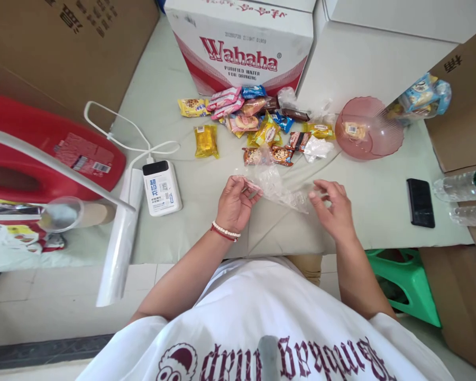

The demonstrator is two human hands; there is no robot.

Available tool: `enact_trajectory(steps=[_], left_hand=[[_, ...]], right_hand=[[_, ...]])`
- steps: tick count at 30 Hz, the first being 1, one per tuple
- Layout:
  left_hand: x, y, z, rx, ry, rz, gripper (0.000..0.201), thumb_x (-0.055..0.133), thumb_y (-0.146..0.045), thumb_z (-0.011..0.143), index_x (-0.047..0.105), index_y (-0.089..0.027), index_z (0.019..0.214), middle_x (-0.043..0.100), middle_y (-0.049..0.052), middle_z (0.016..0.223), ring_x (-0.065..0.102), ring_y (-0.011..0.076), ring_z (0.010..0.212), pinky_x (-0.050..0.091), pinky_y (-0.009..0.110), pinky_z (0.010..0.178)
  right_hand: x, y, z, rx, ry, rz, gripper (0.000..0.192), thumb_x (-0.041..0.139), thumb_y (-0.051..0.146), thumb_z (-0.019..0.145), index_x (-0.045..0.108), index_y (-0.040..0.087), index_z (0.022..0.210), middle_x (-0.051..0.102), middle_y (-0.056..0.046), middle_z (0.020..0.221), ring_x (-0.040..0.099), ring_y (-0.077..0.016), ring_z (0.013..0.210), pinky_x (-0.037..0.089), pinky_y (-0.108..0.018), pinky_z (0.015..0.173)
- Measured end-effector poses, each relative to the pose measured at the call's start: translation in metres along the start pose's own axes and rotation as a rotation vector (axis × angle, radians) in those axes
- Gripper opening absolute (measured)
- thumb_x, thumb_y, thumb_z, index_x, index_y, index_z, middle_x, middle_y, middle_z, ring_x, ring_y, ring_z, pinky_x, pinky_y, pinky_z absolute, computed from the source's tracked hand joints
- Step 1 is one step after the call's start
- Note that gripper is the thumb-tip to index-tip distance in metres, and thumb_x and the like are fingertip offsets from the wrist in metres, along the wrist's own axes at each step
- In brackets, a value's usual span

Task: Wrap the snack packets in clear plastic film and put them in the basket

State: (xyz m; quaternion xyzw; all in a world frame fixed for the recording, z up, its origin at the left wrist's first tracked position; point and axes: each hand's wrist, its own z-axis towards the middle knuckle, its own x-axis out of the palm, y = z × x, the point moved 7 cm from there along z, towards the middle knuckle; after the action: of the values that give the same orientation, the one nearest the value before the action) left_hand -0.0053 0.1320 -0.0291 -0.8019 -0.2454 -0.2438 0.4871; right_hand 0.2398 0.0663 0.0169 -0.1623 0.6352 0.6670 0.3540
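Pale table served as workspace. Left hand and right hand each pinched an end of a clear plastic bag, stretching it open just above the tabletop; wrapped snacks piled beyond, pink bowl within reach.

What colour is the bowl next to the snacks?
The bowl is see-through pink, with one wrapped snack inside. The head view shows it best.
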Motion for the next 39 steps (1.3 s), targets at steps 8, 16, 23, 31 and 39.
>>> enact_trajectory(steps=[8, 16, 23, 31, 39], left_hand=[[0.001, -0.009, 0.002, 0.048, -0.111, 0.066, 0.04, 0.082, -0.039, 0.079, 0.046, -0.024, 0.084, 0.035, -0.011, 0.057, 0.03, 0.0045, 0.045, 0.025, 0.016, 0.042], [-0.03, -0.017, 0.009, 0.032, -0.226, 0.241, 0.035, 0.073, -0.043, 0.087, 0.042, -0.025, 0.085, 0.03, -0.012, 0.057, 0.025, 0.0043, 0.04, 0.017, 0.016, 0.038], [-0.053, -0.033, 0.002, -0.099, -0.208, 0.371, 0.029, 0.073, -0.038, 0.084, 0.048, -0.023, 0.085, 0.04, -0.011, 0.062, 0.029, 0.003, 0.04, 0.018, 0.014, 0.038], [-0.072, -0.079, -0.013, 0.277, -0.407, 0.717, 0.027, 0.071, -0.035, 0.081, 0.058, -0.021, 0.1, 0.06, 0.004, 0.098, 0.06, 0.0165, 0.082, 0.051, 0.028, 0.065], [-0.003, -0.02, -0.069, 1.136, 0.186, 1.681, 0.056, 0.074, -0.026, 0.084, 0.055, -0.031, 0.137, 0.057, 0.013, 0.141, 0.049, 0.0369, 0.141, 0.023, 0.066, 0.122]], right_hand=[[0.077, 0.016, 0.009, 0.256, 0.207, 0.58, 0.033, 0.073, 0.052, 0.082, 0.071, 0.021, 0.096, 0.068, -0.001, 0.081, 0.061, -0.015, 0.073, 0.054, -0.026, 0.064], [0.064, 0.003, -0.013, 0.41, 0.207, 0.601, 0.039, 0.076, 0.058, 0.08, 0.078, 0.022, 0.095, 0.067, -0.001, 0.073, 0.061, -0.0155, 0.066, 0.056, -0.025, 0.051], [0.041, -0.022, -0.032, 0.599, 0.142, 0.807, 0.037, 0.085, 0.055, 0.074, 0.074, 0.022, 0.086, 0.065, 0.0, 0.072, 0.063, -0.0136, 0.068, 0.058, -0.025, 0.058], [0.043, -0.038, -0.036, 0.781, 0.063, 1.073, 0.039, 0.094, 0.045, 0.065, 0.065, 0.022, 0.077, 0.072, -0.002, 0.087, 0.072, -0.0167, 0.085, 0.064, -0.031, 0.077], [0.062, -0.024, -0.034, 0.8, 0.11, 1.094, 0.047, 0.097, 0.048, 0.06, 0.063, 0.021, 0.078, 0.077, -0.005, 0.088, 0.077, -0.0206, 0.086, 0.064, -0.031, 0.077]])
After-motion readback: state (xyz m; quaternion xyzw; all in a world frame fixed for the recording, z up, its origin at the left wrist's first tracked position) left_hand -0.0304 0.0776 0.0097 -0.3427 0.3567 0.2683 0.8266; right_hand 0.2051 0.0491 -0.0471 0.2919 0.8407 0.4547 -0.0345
